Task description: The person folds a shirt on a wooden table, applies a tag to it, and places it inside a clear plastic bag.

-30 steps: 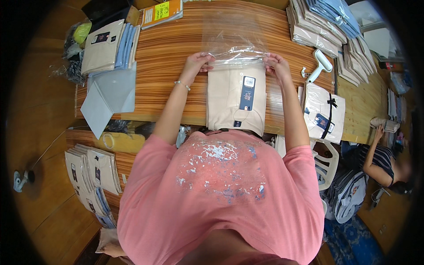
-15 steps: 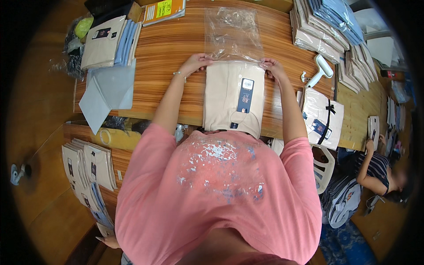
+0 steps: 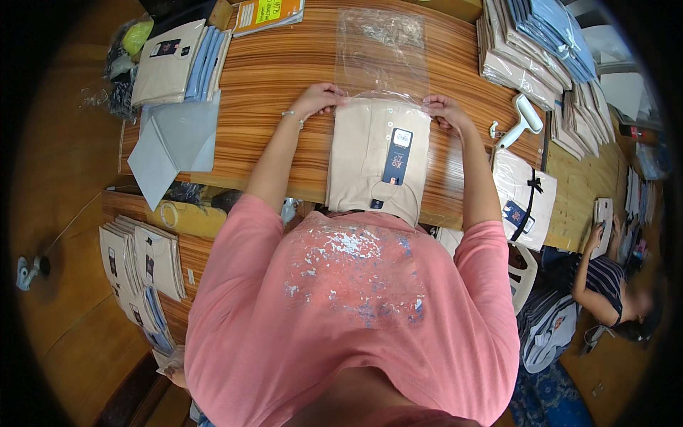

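Note:
A folded beige shirt (image 3: 359,149) with a dark blue tag (image 3: 397,158) lies in front of me, its collar end against my body. Around it is a clear plastic bag (image 3: 382,57), whose loose end stretches flat beyond the shirt on the table. My left hand (image 3: 319,102) pinches the bag at the left far corner of the shirt. At the opposite corner my right hand (image 3: 445,111) grips the plastic between thumb and fingers.
The striped wooden table (image 3: 277,64) carries folded shirts (image 3: 167,64) at left and shirt stacks (image 3: 523,57) at far right. A white lint roller (image 3: 523,121) and a ribbon-tied bagged shirt (image 3: 523,192) lie right. A co-worker (image 3: 601,277) sits beyond; another person's hand (image 3: 176,373) shows lower left.
The view has shifted slightly. Both my hands keep hold of the bag in nearly the same place. The co-worker at right has moved their hands on a pale packet.

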A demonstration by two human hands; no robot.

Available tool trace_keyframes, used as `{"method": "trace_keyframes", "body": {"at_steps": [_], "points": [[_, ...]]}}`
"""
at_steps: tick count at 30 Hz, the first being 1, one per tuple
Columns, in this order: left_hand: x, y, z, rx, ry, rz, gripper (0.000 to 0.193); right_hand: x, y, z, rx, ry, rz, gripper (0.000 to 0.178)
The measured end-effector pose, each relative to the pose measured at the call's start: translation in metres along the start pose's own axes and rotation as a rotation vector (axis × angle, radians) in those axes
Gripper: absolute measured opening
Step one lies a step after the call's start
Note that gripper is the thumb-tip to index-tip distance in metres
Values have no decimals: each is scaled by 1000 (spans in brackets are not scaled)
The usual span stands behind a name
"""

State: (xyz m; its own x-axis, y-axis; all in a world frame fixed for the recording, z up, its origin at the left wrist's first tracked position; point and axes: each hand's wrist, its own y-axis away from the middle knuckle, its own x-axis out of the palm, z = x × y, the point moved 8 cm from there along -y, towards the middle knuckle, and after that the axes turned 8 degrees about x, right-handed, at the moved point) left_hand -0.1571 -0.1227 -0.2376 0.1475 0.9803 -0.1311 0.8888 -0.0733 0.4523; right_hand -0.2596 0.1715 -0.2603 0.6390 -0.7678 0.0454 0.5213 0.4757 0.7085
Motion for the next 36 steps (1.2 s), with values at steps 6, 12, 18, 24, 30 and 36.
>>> {"method": "trace_keyframes", "body": {"at_steps": [6,12,18,24,30,36], "points": [[11,11,-9,134,-17,56,57,5,10,-1,16,30,81,30],[18,25,-7,84,20,54,56,11,32,-11,43,15,96,36],[34,52,18,-15,-30,211,53,38,58,-38,41,42,108,37],[58,92,45,-5,15,188,57,56,95,-65,-54,-85,-8,34],[78,120,63,44,176,113,49,68,125,-95,-7,-132,-77,31],[100,171,96,-115,181,166,49,99,161,-147,73,-103,-82,34]]}}
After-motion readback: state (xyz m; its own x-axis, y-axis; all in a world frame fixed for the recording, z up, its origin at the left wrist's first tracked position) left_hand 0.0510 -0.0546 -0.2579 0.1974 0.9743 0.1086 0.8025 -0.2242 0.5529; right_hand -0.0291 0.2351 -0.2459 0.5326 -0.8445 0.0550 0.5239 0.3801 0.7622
